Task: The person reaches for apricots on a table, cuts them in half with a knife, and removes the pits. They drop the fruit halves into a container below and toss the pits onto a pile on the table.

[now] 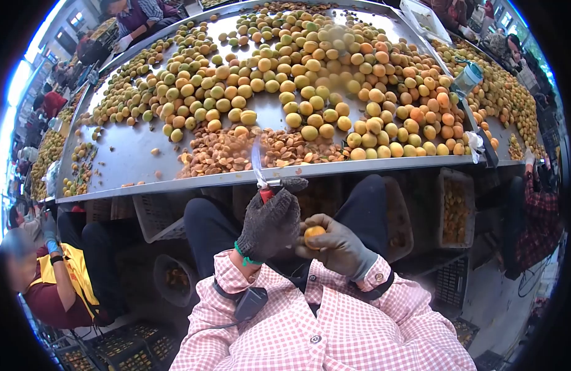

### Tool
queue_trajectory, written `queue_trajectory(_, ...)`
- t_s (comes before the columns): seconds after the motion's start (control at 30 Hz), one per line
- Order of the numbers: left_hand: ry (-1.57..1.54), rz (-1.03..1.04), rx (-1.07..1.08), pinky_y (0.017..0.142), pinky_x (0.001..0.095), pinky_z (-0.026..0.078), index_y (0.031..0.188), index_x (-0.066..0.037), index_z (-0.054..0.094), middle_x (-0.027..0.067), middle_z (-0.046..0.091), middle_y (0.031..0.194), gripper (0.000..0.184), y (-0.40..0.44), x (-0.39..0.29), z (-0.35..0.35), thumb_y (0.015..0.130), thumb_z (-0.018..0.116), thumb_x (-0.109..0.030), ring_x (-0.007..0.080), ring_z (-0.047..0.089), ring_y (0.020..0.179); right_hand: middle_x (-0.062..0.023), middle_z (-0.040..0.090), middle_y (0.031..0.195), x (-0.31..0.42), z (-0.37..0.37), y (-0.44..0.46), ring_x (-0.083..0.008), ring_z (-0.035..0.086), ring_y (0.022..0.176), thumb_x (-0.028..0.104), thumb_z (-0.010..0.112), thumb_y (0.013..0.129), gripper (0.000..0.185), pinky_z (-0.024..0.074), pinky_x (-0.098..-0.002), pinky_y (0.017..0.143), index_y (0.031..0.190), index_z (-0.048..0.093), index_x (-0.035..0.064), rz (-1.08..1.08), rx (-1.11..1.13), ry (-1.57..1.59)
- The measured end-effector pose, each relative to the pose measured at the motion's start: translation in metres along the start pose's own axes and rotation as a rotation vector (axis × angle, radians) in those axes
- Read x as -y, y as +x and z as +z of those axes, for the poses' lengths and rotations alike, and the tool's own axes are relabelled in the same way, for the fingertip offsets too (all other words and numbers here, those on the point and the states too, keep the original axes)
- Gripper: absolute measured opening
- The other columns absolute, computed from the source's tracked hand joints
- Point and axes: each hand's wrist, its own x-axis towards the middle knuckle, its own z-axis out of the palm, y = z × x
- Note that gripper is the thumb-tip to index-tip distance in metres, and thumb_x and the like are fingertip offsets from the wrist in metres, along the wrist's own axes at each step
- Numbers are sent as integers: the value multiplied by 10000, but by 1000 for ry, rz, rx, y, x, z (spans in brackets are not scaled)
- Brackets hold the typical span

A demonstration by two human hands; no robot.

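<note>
- Fingers of left hand curl together, clamped on the red handle of a knife; one gloved digit sticks out toward the right, above the fist.
- Left hand sits between torso and tabletop, forearm coming up from lower left, sleeve pulled back from the wrist, dark knit glove with green cuff.
- Blade points up and away from the body, slightly curved, overlapping the split-fruit heap in view; contact with the heap: cannot tell.
- Right hand is a bit lower, just beside the left, bent inward across the front, grey glove.
- Right fingers close around one orange fruit, its upper face showing; the fruit is in the hand, off the tabletop, well apart from the blade.
- Both elbows bent, hands near each other in front of the checked shirt.
- Whole fruits spread over the tabletop beyond the heap.
</note>
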Motion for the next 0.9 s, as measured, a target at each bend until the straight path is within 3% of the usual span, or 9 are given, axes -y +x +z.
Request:
queue_trajectory(0.1,-103,18,68,349,234,267,1168,-60,519,-11,371,560,351,-2,-2,4,950,526,-334,83,322,377,-139,599,1094,-6,-8,-1,-261,656,887,188,580,916,303,566,-335,682,1147,467,27,219,-44,-196)
queue_trajectory(0.33,-449,-44,341,434,261,363,1212,-21,504,9,462,625,345,2,13,-9,938,557,-224,112,431,480,-106,622,1048,-12,14,-13,-185,652,808,272,497,960,340,507,-230,655,1171,512,6,341,224,-300)
queue_trajectory(0.4,-347,6,313,434,269,368,1221,-38,497,8,479,668,345,3,10,-7,945,543,-239,118,433,479,-89,623,991,-23,8,-12,-159,627,739,266,501,959,327,502,-230,652,1158,524,7,315,169,-281)
queue_trajectory(0.43,-347,7,314,434,269,368,1221,-38,497,8,479,668,345,4,10,-1,945,543,-239,118,433,479,-81,621,960,-31,0,-10,-144,610,725,275,497,963,324,493,-223,645,1149,530,11,87,118,-462)
queue_trajectory(0.5,-387,114,-26,419,251,351,1254,-58,475,5,486,709,365,7,12,12,949,534,-251,103,419,469,-73,620,930,-34,-2,-9,-129,592,712,284,493,967,323,483,-215,637,1140,535,14,-145,64,-636)
queue_trajectory(0.6,-450,123,104,409,226,338,1290,-87,450,4,491,733,394,9,12,-4,944,540,-252,84,410,466,-82,611,952,-25,5,-7,-143,600,791,315,439,990,313,473,-213,606,1116,530,43,-121,-21,-652)
queue_trajectory(0.67,-418,99,142,405,217,329,1299,-99,445,0,481,724,401,7,12,-2,943,541,-254,76,396,460,-71,606,937,-16,5,-11,-154,597,775,274,460,986,263,452,-211,597,1115,524,54,235,208,-49)
queue_trajectory(0.83,-210,176,123,401,215,321,1313,-124,440,-12,441,690,407,12,16,12,945,538,-269,68,357,443,-73,607,930,-24,9,-10,-158,595,750,266,484,977,244,454,-227,580,1076,535,49,16,-47,-283)
queue_trajectory(0.9,-287,243,-306,386,216,249,1285,-96,464,-41,377,648,464,16,17,25,928,544,-383,55,276,416,-83,602,952,-27,6,-7,-192,601,758,244,469,979,231,445,-229,556,1109,521,61,-28,-103,-333)
